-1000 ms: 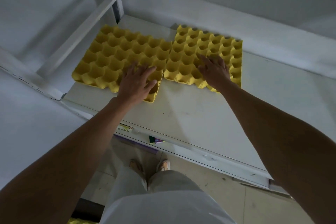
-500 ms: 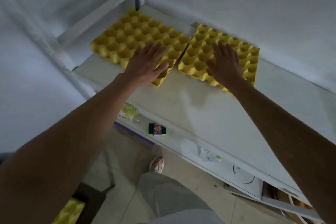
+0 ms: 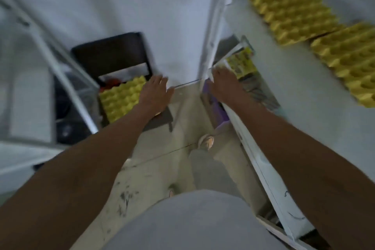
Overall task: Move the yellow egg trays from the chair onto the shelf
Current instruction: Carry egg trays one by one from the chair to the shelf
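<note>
Two yellow egg trays lie side by side on the white shelf (image 3: 316,95) at the right: one farther back (image 3: 292,9), one nearer (image 3: 351,61). Another yellow egg tray (image 3: 119,99) rests on the black chair (image 3: 110,53) at the left. My left hand (image 3: 155,93) hovers over that tray's right edge, fingers spread, holding nothing. My right hand (image 3: 222,83) is in the air beside the shelf's front corner, fingers apart and empty. The picture is blurred by motion.
A white ladder-like frame (image 3: 67,79) slants across the left, in front of the chair. Under the shelf sit a yellow packet (image 3: 240,62) and a purple item (image 3: 215,103). My legs and a shoe (image 3: 206,141) stand on the pale floor.
Both hands have left the two trays on the shelf and swung left and down toward the chair. My view has turned from the shelf to the chair and floor.
</note>
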